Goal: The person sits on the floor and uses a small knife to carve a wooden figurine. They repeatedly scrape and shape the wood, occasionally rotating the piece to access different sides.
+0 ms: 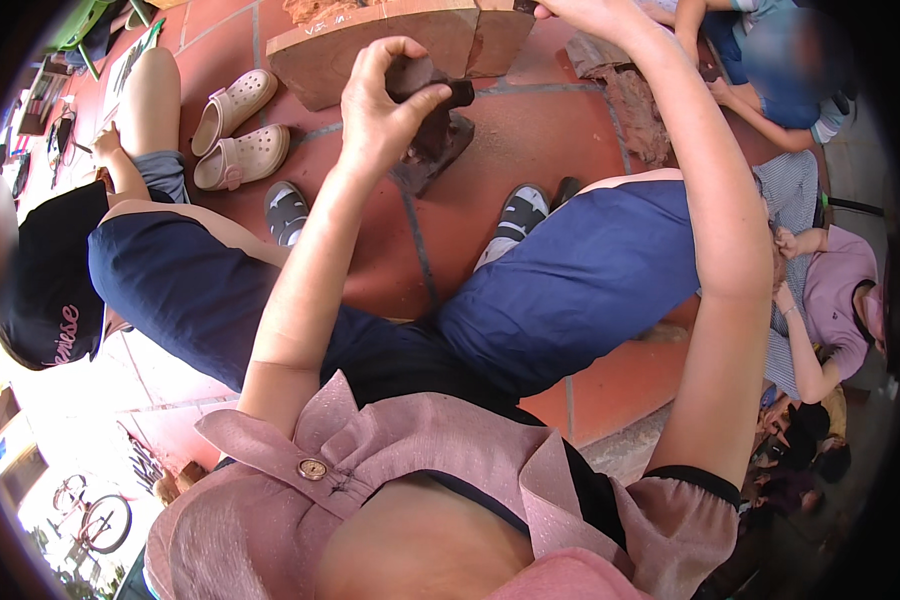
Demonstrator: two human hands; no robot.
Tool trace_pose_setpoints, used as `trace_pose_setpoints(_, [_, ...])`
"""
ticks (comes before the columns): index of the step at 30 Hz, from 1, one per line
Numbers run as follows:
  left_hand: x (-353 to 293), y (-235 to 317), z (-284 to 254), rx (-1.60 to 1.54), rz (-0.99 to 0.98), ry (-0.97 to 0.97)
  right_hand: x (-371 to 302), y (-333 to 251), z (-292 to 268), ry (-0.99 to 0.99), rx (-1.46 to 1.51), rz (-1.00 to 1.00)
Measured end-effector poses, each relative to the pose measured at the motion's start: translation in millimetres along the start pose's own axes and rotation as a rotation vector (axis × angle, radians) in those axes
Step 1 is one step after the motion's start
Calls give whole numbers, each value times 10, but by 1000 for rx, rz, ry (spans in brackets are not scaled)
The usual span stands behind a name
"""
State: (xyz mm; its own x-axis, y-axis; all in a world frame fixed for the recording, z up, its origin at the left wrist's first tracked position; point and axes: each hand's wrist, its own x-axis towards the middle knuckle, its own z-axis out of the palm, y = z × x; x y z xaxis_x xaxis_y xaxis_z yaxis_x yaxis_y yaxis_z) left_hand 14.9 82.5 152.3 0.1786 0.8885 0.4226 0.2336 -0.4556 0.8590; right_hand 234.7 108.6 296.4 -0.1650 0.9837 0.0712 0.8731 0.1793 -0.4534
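My left hand [380,115] is closed around the rounded top of a dark brown wood piece [410,75], thumb on the near side and fingers over the far side. Under it, a darker, angular carved wood block [438,145] sits on the floor between my feet; whether the two are joined cannot be told. My right hand [568,8] reaches to the upper edge, mostly cut off. Its visible fingers are bent, with a small dark thing [523,5] beside them; what it grips is hidden. A large, pale brown wood block [370,50] stands just beyond my left hand.
Pale pink clogs [232,135] lie at the left on the red tiled floor [545,125]. Rough wood chunks [630,105] lie at the right. A person in a black cap [55,270] sits close at my left; others [830,300] sit at my right. Wood dust covers the tiles ahead.
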Motion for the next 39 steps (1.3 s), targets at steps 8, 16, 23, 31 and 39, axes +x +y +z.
trace_pose_setpoints(8, [960, -749, -461, -73, -16, 17, -91, -156, -40, 47, -13, -93])
trace_pose_setpoints(16, [1514, -1180, -935, -159, -231, -101, 79, -48, 21, -33, 46, -12])
trace_pose_setpoints(23, [1592, -1033, -630, 4, -67, -233, 293, 379, 302, -119, 135, -178])
trace_pose_setpoints(31, [1812, -1268, -658, 504, 17, -265, 278, 157, 356, -114, 190, -104])
trace_pose_setpoints(39, [1854, -683, -669, 488, -240, -535, 243, 11, 532, -236, 389, 9])
